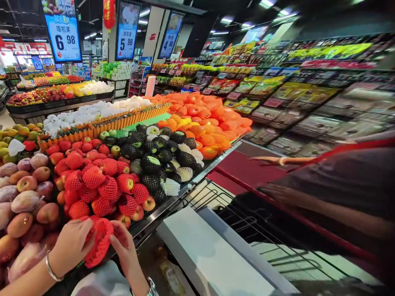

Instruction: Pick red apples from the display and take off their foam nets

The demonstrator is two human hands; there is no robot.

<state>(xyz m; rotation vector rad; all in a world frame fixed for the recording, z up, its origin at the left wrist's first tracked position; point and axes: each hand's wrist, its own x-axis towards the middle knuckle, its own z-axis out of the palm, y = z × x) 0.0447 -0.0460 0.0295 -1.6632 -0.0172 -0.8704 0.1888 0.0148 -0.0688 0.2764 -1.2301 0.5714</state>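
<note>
Between my two hands is a red foam fruit net (99,242), at the near edge of the fruit display. My left hand (71,246) grips its left side, fingers curled into it. My right hand (124,243) pinches its right side between thumb and fingers. Whether a fruit sits inside the net I cannot tell. Just beyond lies a heap of apples in red foam nets (92,176). Larger reddish-yellow mangoes (26,224), some in clear wrap, lie beside my left hand. A whitish plastic bag (100,281) hangs below my hands.
A wire shopping cart (247,224) with a pale box (210,255) stands at the right. Another person's arm (284,160) reaches in there. Black-netted fruit (160,152) and orange-netted fruit (203,119) fill the display farther back. Shelves of packets (286,90) line the right side.
</note>
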